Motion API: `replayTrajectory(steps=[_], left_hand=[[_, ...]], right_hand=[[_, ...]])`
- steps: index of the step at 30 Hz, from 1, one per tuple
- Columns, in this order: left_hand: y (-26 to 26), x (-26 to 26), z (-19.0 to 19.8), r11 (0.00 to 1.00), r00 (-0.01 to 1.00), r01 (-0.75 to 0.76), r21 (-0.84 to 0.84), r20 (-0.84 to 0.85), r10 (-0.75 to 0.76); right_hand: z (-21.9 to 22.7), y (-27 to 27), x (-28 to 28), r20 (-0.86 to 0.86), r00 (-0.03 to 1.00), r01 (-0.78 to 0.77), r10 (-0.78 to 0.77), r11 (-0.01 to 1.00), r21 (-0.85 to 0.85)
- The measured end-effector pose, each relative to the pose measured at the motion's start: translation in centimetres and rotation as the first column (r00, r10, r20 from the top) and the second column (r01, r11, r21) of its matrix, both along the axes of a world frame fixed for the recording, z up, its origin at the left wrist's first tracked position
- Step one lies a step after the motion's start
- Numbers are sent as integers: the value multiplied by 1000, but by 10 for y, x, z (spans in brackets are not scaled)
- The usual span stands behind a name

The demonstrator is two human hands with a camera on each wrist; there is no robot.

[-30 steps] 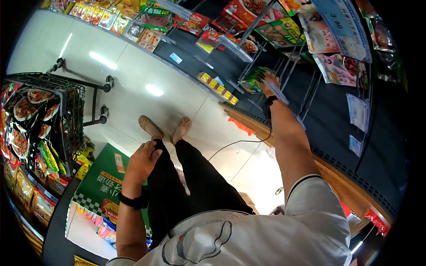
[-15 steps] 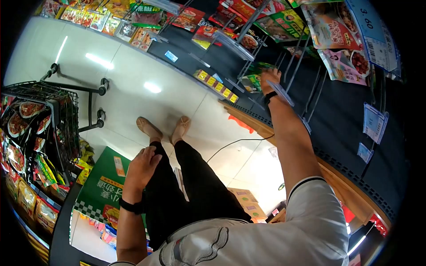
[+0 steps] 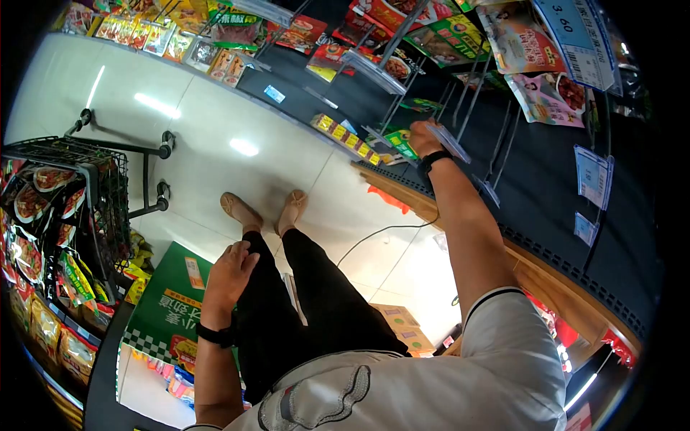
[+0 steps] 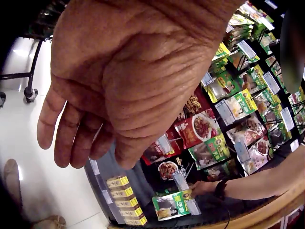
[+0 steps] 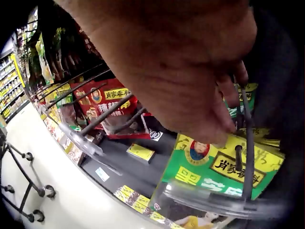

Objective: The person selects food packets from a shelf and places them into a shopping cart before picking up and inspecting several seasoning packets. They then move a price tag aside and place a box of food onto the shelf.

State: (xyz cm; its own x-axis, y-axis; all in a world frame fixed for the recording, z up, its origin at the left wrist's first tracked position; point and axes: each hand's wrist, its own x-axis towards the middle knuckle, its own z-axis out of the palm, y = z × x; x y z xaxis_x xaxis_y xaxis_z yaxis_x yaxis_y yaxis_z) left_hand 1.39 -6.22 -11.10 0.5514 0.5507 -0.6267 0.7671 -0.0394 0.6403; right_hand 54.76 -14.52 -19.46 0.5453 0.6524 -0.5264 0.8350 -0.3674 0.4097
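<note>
In the head view, the right hand [image 3: 425, 140] grips a green-and-yellow packet [image 3: 402, 144] at the dark shelf [image 3: 539, 172], while the left hand [image 3: 230, 274] is relaxed, fingers loosely bent, above the dark trousers [image 3: 267, 309]. In the left wrist view, that relaxed palm fills the upper part; beyond it the packet lies near a row of small boxes [image 4: 125, 202]. In the right wrist view, thumb and fingers pinch the packet's top edge beside a rod [image 5: 248, 143], with a clear strip [image 5: 209, 199] crossing the packet's front.

The price tag [image 3: 577, 49] reads 3.60 (tilted, mind), the green box [image 3: 169, 298] shows 小麦, the yellow-green packet [image 5: 220, 167] says 肖家香料!
</note>
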Motion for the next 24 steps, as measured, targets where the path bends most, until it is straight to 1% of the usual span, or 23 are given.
replayTrajectory(steps=[3, 6, 9, 10, 12, 15, 16, 18, 19, 21, 24], left_hand=[[0, -3, -2, 1000, 1000, -3, 20, 11, 3], [3, -4, -2, 999, 1000, 20, 49, 20, -21], [5, -4, -1, 999, 999, 23, 42, 24, -24], [6, -4, -2, 999, 1000, 18, 34, 23, -19], [6, -4, -4, 999, 999, 23, 32, 20, -24], [7, -3, -4, 1000, 1000, -2, 10, 23, 2], [7, -2, -4, 1000, 1000, -16, -1, 23, 16], [8, -2, -5, 1000, 1000, -18, 4, 17, 18], [8, -1, -5, 1000, 1000, -19, 8, 16, 18], [8, -2, -6, 999, 999, -39, -4, 16, 39], [7, -1, -9, 998, 998, -61, -28, 18, 61]], right_hand=[[-20, -5, 16, -100, 987, 121, -123, 992, -22], [-12, -1, 7, -81, 986, 144, -144, 990, 1], [-7, 3, 2, -93, 992, 78, -82, 996, -45], [-18, -1, 7, -87, 994, 66, -67, 998, -18], [-58, -19, 23, -74, 997, 40, -37, 999, 34], [-73, -31, 24, -50, 996, -65, 69, 994, 88], [-66, -27, 20, -73, 997, -33, 35, 999, 34], [-29, -3, -3, -114, 993, 28, -37, 997, -78], [-21, 3, -8, -132, 990, 31, -45, 994, -106], [-13, 9, -13, -166, 984, 36, -63, 986, -161], [-16, 8, -13, -244, 960, 86, -140, 972, -221]])
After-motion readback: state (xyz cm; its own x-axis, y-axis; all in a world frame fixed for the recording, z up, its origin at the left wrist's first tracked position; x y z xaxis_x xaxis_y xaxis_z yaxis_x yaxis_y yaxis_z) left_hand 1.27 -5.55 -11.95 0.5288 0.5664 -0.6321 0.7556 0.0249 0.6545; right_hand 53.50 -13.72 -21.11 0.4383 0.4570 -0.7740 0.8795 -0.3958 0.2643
